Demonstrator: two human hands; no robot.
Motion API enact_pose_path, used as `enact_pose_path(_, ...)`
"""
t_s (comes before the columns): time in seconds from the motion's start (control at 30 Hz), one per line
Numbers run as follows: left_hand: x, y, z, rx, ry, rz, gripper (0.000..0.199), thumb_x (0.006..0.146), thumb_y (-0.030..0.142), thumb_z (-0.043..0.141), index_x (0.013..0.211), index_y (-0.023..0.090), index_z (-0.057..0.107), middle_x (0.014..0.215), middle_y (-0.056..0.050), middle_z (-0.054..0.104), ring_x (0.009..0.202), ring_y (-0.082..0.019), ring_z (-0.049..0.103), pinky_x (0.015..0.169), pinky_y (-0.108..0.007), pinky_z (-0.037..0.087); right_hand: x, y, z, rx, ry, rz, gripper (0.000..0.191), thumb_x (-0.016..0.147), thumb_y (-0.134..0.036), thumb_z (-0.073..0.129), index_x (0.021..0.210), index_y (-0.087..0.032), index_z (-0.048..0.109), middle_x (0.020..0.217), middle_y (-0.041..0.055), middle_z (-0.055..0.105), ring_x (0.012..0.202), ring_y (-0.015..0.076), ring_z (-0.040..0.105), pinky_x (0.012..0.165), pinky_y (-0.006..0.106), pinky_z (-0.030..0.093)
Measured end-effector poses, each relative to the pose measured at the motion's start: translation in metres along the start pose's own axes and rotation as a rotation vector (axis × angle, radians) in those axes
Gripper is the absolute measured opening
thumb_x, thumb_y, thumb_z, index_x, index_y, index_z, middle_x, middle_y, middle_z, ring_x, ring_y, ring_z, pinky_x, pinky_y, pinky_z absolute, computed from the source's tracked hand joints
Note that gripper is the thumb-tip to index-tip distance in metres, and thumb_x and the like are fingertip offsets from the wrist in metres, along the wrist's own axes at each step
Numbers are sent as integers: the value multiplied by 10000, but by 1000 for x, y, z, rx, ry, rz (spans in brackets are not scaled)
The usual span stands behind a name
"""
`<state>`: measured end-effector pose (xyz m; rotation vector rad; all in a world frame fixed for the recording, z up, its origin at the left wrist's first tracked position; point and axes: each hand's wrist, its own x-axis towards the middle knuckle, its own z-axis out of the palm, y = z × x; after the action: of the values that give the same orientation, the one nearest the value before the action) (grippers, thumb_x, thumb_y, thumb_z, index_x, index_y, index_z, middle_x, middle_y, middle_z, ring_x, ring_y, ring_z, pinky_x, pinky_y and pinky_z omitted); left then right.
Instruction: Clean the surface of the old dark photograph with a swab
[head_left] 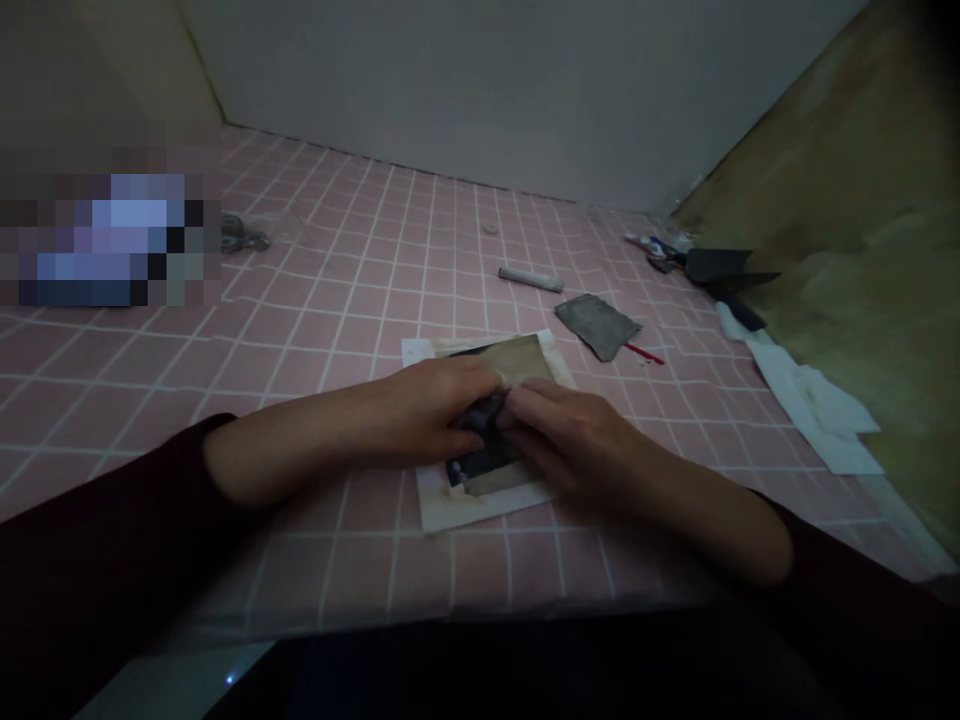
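Observation:
A white sheet (442, 513) with a dark and beige picture (517, 358) on it lies flat on the pink checked tablecloth (360, 560) near the front edge. From the left, my left hand (442, 405) rests on the picture, its thumb apart from its fingers. My right hand (570, 425) meets it from the other side, fingertips pinched together over the dark part of the picture. Whatever lies between the right fingertips is hidden. Both hands nearly touch at the middle of the sheet.
Beyond the sheet lie a grey tube (531, 280), a rough grey piece (598, 326) and a thin red stick (645, 354). Dark tools (720, 268) and white papers (814, 405) sit along the right wall. A blurred-out bright patch covers the far left, beside a dark looped object (244, 235).

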<state>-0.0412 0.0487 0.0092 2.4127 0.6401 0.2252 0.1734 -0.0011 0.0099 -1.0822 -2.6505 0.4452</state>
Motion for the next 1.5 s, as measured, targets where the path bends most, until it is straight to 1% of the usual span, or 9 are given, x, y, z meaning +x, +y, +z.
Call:
enact_pose_path(0.13, 0, 1, -1, 24, -38, -16, 143, 766, 123, 608, 864, 169, 514, 852, 4, 524, 712, -117, 487, 637, -239, 360, -6, 9, -5, -83, 15, 111, 93, 887, -126, 473, 822, -178, 514, 786, 31, 533, 689, 151, 513, 630, 269, 391)
enact_pose_path(0.37, 0, 1, 0, 23, 3, -41, 133, 778, 163, 612, 879, 164, 526, 875, -5, 537, 737, -128, 503, 651, -248, 369, 7, 2, 6, 31, 67, -38, 78, 881, -106, 473, 864, -181, 489, 800, 22, 560, 708, 141, 517, 646, 254, 393)
enact_pose_path(0.53, -1, 2, -1, 20, -42, -37, 126, 769, 130, 605, 843, 167, 510, 860, 4, 517, 715, -116, 487, 638, -241, 356, -2, 12, -4, -43, 62, 100, 97, 845, -90, 525, 806, -175, 501, 739, 4, 529, 645, 127, 495, 605, 245, 363)
enact_pose_path(0.73, 0, 1, 0, 20, 2, -42, 132, 772, 161, 616, 856, 162, 514, 839, 4, 521, 700, -118, 483, 636, -245, 355, 4, 3, 1, 30, 41, -24, 82, 893, -121, 481, 828, -168, 494, 783, 25, 549, 690, 136, 507, 628, 251, 375)
enact_pose_path(0.9, 0, 1, -1, 22, -35, -26, 149, 760, 125, 615, 871, 161, 522, 839, 11, 512, 691, -106, 481, 628, -237, 355, -4, 10, -6, -69, 20, 121, 113, 852, -82, 516, 784, -170, 495, 750, 12, 525, 655, 128, 490, 607, 249, 358)
enact_pose_path(1.07, -1, -1, 0, 26, 17, -36, 123, 781, 179, 614, 862, 163, 523, 844, 2, 525, 721, -123, 493, 638, -245, 368, 6, 1, 2, 29, 33, -45, 90, 896, -114, 470, 833, -176, 488, 791, 23, 551, 711, 140, 510, 654, 257, 385)
enact_pose_path(1.27, 1, 2, -1, 23, -36, -39, 141, 760, 130, 614, 819, 170, 492, 822, 14, 512, 686, -109, 476, 623, -239, 351, 2, 7, -4, -56, 37, 81, 88, 871, -104, 496, 824, -170, 531, 780, 27, 546, 679, 139, 507, 625, 256, 380)
enact_pose_path(1.43, -1, 1, -1, 15, 5, -22, 134, 772, 154, 618, 808, 171, 490, 814, 13, 502, 675, -110, 463, 624, -243, 342, 5, 6, 3, -30, 43, -27, 78, 866, -105, 486, 855, -165, 535, 820, 46, 573, 727, 157, 530, 654, 269, 399)
enact_pose_path(1.5, -1, 1, -1, 16, -4, -27, 129, 775, 156, 615, 822, 171, 496, 818, 14, 505, 681, -112, 467, 628, -242, 344, 3, 8, 3, -28, 67, -2, 81, 856, -93, 507, 845, -169, 533, 790, 29, 571, 700, 145, 524, 640, 259, 390)
